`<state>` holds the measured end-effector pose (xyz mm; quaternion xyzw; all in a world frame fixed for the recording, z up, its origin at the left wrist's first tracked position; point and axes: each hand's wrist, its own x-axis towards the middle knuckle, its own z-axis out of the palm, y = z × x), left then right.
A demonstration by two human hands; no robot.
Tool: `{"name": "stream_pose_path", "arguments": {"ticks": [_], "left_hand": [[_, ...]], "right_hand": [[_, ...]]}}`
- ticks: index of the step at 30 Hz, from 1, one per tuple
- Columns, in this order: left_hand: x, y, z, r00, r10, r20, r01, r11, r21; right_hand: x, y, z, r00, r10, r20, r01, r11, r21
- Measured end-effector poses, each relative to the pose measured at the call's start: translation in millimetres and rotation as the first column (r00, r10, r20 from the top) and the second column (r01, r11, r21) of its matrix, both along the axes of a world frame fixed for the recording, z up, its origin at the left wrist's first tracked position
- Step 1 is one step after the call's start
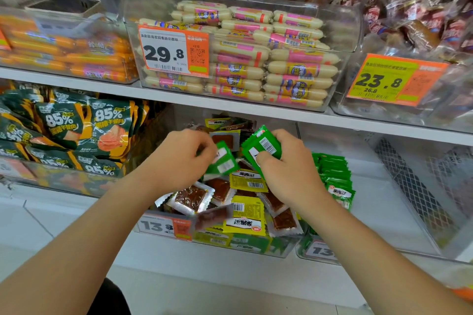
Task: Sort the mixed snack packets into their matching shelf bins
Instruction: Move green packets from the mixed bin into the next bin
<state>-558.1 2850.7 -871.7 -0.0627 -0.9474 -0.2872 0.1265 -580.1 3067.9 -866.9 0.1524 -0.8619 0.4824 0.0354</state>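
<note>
— Well, what have your hands got?
— My left hand [184,153] pinches one green packet [223,161] between curled fingers and thumb. My right hand [286,163] grips a small bunch of green packets [262,144], fingers curled round them, barcode side up.
— Where is all that?
— Both hands are over the mixed bin [230,245] on the lower shelf, just above the heap. Yellow packets [247,181] and clear-windowed brown packets [190,197] lie jumbled in it, with green ones showing at its near wall.
— And the matching bin?
— Just right of it, the next clear bin [307,254] holds a row of green packets [332,174] standing on edge, near my right wrist. Above, on the upper shelf, sits a bin of pale sausages [256,59].
</note>
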Motion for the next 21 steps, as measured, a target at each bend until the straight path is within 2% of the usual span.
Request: {"name": "stream_pose_path", "arguments": {"ticks": [2,4,8,10,12,14,16,18,21], "left_hand": [[1,0,-3,0.999,-0.020,0.027,0.021,0.999,-0.049],[2,-1,-3,1.000,-0.022,-0.007,0.022,0.999,-0.047],[2,-1,-2,0.995,-0.099,0.008,0.099,0.992,-0.083],[4,2,1,0.991,-0.126,0.040,0.124,0.992,0.033],[10,9,9,0.978,-0.174,0.114,0.139,0.955,0.263],[16,19,16,0.942,-0.224,0.250,0.066,0.853,0.518],[19,23,18,0.898,-0.255,0.358,-0.049,0.752,0.657],[18,25,17,0.900,-0.287,0.329,-0.031,0.709,0.705],[18,24,12,0.939,-0.213,0.269,0.008,0.797,0.604]], "right_hand": [[3,-1,1,1.000,0.005,-0.012,-0.005,1.000,-0.001],[7,0,6,0.998,0.045,-0.050,-0.046,0.998,-0.033],[17,2,13,0.957,0.286,-0.050,-0.287,0.958,-0.005],[16,-3,7,0.960,0.278,0.016,-0.278,0.961,0.005],[13,-7,-2,0.978,0.209,0.015,-0.210,0.976,0.066],[12,-7,-6,0.982,0.189,-0.024,-0.183,0.971,0.153],[11,-4,-5,0.974,0.215,-0.066,-0.201,0.963,0.179],[11,1,-6,0.954,0.287,-0.086,-0.262,0.938,0.227],[13,6,-6,0.929,0.358,-0.091,-0.297,0.872,0.390]]}}
